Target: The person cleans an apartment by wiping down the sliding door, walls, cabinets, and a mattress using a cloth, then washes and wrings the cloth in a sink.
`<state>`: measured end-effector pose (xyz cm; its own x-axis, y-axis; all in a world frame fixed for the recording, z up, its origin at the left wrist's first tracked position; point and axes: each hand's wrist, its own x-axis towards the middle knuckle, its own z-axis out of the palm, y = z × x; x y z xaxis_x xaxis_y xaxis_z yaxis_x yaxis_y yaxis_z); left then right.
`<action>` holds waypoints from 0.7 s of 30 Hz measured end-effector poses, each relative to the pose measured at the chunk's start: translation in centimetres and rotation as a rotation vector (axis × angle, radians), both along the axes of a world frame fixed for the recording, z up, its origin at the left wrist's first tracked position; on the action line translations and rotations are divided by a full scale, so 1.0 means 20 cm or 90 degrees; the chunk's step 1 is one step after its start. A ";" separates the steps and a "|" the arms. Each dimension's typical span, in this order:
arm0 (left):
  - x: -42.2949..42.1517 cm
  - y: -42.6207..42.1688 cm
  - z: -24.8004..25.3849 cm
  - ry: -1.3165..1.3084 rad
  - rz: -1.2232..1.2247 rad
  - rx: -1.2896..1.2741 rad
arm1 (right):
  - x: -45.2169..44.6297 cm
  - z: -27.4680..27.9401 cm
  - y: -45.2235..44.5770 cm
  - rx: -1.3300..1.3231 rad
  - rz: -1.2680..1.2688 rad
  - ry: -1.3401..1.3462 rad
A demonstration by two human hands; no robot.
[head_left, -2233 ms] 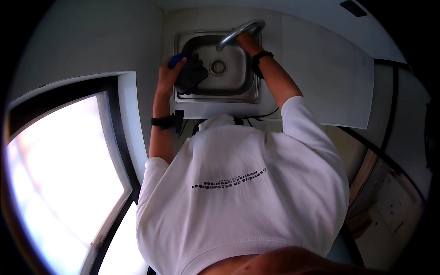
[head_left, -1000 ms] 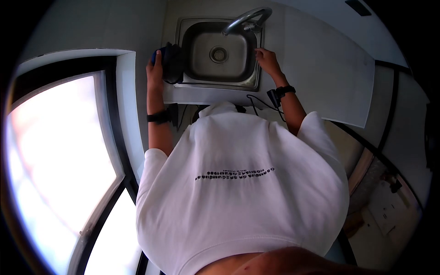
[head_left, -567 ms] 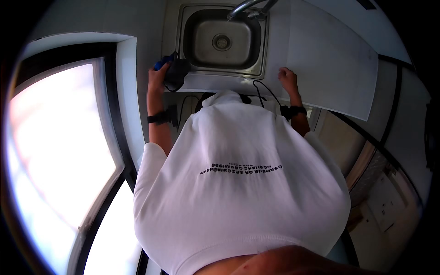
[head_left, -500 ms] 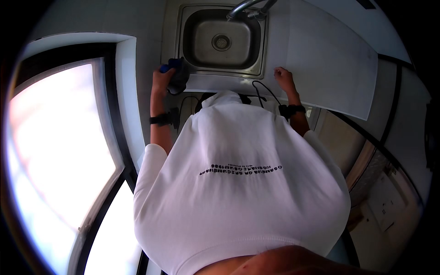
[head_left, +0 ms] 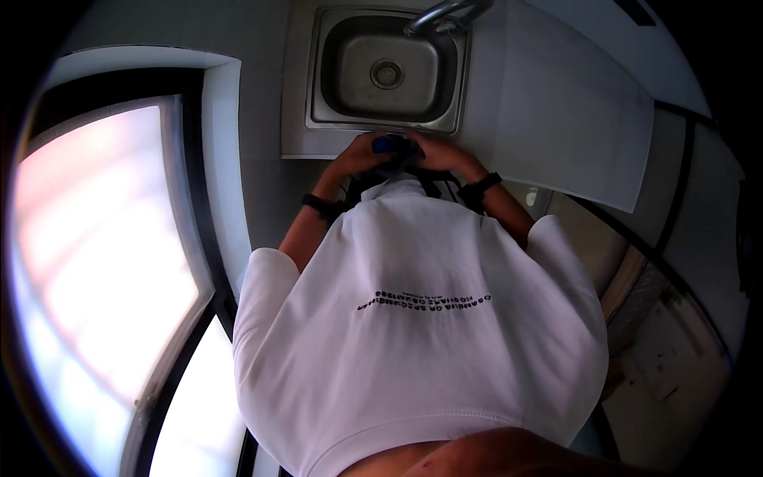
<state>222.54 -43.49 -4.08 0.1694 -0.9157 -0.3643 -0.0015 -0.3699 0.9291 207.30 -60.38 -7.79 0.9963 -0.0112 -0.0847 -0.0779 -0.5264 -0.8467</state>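
Note:
Both hands meet in front of my chest, just below the front rim of the steel sink (head_left: 381,126). My left hand (head_left: 359,154) is closed on a bunched blue and dark grey cloth (head_left: 386,145). From the other side, my right hand (head_left: 439,153) grips the same cloth, its fingers curled in and partly hidden. The cloth's lower part is dark and hard to make out against the shirt. Each wrist carries a black band.
A chrome faucet (head_left: 439,17) arches over the sink's back right corner. The pale countertop (head_left: 568,111) stretches to the right, its front edge running past my right forearm. A bright framed window (head_left: 111,262) stands on the left.
My left hand has carried the cloth rightward from the sink's front left corner to the middle. My right hand has come left off the countertop and taken hold of the cloth too.

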 end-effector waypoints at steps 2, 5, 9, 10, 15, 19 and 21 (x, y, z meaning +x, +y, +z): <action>-0.06 -0.08 -0.07 0.044 -0.005 -0.099 | -0.01 0.02 -0.04 -0.020 0.009 0.064; -0.12 -0.14 -0.26 -0.084 -0.098 -0.199 | -0.07 0.04 -0.14 -0.083 -0.015 0.205; -0.23 -0.12 -0.45 -0.364 -0.051 -0.132 | -0.20 0.04 -0.23 -0.176 -0.122 0.297; -0.25 -0.11 -0.44 -0.418 -0.039 -0.095 | -0.21 0.03 -0.23 -0.177 -0.125 0.296; -0.31 -0.07 -0.32 -0.431 -0.062 0.081 | -0.20 -0.06 -0.13 -0.050 -0.119 0.198; -0.35 -0.01 -0.45 -0.417 -0.042 0.119 | -0.15 0.04 -0.08 -0.089 0.020 0.102; -0.38 -0.01 -0.39 -0.435 -0.053 0.118 | -0.16 0.09 -0.11 -0.073 0.043 0.181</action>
<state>214.92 -43.60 -11.89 0.3470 -0.8690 -0.3527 -0.5965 -0.4946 0.6321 204.03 -62.52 -6.03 0.9316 0.0286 -0.3623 -0.2648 -0.6295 -0.7305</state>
